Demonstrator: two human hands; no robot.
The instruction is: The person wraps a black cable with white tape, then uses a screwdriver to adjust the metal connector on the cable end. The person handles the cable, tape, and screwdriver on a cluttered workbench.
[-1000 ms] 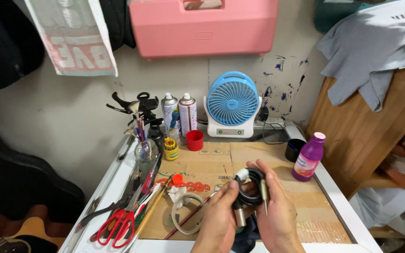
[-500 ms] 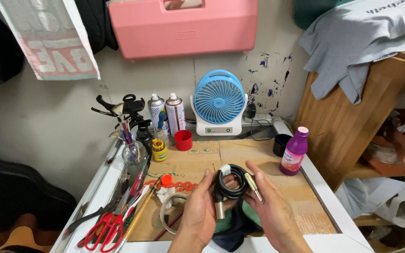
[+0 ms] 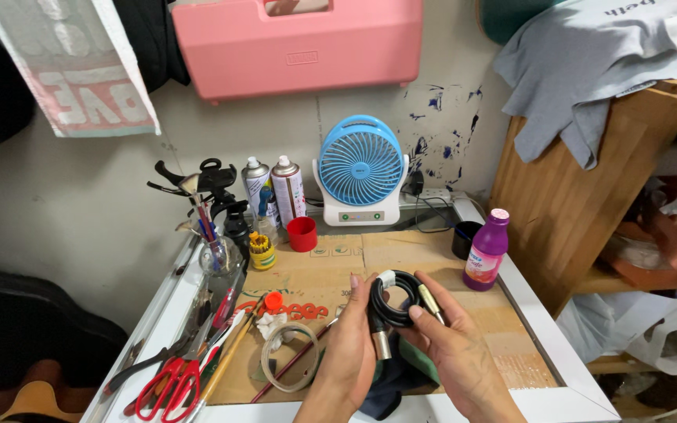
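Holding: both hands met over the front of the table, sharing a coiled black audio cable (image 3: 394, 298)
Left hand: the left hand (image 3: 350, 345) had its fingers curled shut round the coil's left side, thumb up against the loop, a silver plug hanging below the grip
Right hand: the right hand (image 3: 452, 348) pinched the coil's right side, thumb and fingertips closed on it, the other metal plug poking up past the forefinger
Cable position: the coil sat lifted off the cardboard sheet (image 3: 338, 270), just above a dark cloth (image 3: 389, 380) at the table's front edge
Left of the hands: a clear tape roll (image 3: 289, 358) lay flat on the cardboard, red-handled scissors (image 3: 170, 384) beside it near the table's left rim
Back row: a blue desk fan (image 3: 361, 171) stood upright against the wall, two spray cans (image 3: 276, 190) to its left, a small red cup (image 3: 302, 233) in front of them
Right side: a purple bottle (image 3: 487, 251) stood upright near the hands, a black cup (image 3: 465, 239) just behind it
Above: a pink plastic case (image 3: 299, 43) hung on the wall
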